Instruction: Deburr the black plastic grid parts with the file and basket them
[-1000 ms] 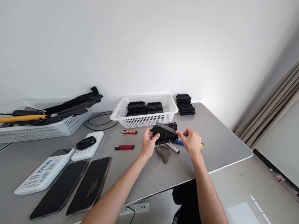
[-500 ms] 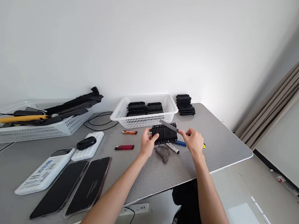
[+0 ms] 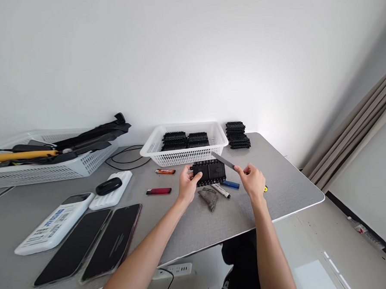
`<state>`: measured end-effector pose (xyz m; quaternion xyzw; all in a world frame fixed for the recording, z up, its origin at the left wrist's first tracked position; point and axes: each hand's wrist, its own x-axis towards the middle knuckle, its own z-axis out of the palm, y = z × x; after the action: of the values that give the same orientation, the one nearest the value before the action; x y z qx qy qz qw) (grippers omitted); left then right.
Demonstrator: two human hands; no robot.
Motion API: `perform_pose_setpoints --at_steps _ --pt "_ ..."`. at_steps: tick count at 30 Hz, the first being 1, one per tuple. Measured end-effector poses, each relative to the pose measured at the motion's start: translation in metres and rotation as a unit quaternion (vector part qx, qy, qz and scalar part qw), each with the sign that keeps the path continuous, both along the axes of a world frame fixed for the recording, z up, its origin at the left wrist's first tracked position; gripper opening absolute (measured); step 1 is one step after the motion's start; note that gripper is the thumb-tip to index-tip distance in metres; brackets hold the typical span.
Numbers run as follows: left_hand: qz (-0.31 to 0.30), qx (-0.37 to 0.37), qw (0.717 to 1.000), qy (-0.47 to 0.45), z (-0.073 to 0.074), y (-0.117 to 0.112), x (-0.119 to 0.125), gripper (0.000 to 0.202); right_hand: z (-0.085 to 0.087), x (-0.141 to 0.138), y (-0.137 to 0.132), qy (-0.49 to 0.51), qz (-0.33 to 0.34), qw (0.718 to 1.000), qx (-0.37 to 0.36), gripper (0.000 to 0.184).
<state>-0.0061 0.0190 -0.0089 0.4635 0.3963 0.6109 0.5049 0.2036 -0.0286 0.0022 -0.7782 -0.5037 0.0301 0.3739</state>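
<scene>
My left hand (image 3: 188,185) grips the left end of a black ribbed plastic block (image 3: 210,172), held just above the grey table (image 3: 279,187). In my right hand (image 3: 253,181) is a utility knife with a grey blade (image 3: 223,160). The blade points up and left, and its tip lies over the block's top right corner. A yellow bit of the handle shows behind my right hand. Under the block lie a crumpled grey cloth (image 3: 209,196), a white marker (image 3: 221,191) and a blue pen (image 3: 230,185).
A white basket (image 3: 184,146) of black blocks stands behind, and a stack of more blocks (image 3: 237,135) is to its right. Two lighters (image 3: 158,190), a power bank with a black case (image 3: 109,186), a calculator (image 3: 54,221), two phones (image 3: 114,240) and a second basket (image 3: 51,162) lie left.
My right hand has drawn the knife to the right, so the blade has slid from across the block to its top right corner. The left hand keeps its grip.
</scene>
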Motion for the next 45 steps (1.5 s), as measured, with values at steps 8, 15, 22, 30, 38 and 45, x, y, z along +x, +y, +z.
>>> perform_pose_setpoints --at_steps 8,15,22,30,38,45 --pt "-0.009 -0.009 1.000 0.006 0.001 -0.002 0.001 0.037 0.002 -0.018 -0.002 -0.010 0.049 0.999 -0.006 0.053" --pt "0.009 0.001 1.000 0.008 0.000 0.001 -0.002 0.036 0.001 0.000 -0.002 -0.010 0.004 1.000 -0.007 0.055" --pt "-0.005 -0.004 1.000 0.016 0.000 0.001 0.000 0.035 0.004 -0.017 -0.004 -0.023 0.052 0.998 -0.013 0.052" --pt "0.004 -0.007 1.000 -0.005 -0.003 0.003 -0.002 0.037 0.000 -0.003 0.000 -0.008 0.014 1.000 -0.016 0.054" --pt "-0.006 -0.017 1.000 0.001 -0.002 0.002 0.000 0.037 0.001 -0.020 -0.001 -0.020 0.054 0.998 -0.012 0.054" --pt "-0.003 -0.013 1.000 -0.009 0.000 0.001 -0.001 0.038 0.000 -0.003 -0.001 -0.015 0.011 1.000 -0.009 0.055"
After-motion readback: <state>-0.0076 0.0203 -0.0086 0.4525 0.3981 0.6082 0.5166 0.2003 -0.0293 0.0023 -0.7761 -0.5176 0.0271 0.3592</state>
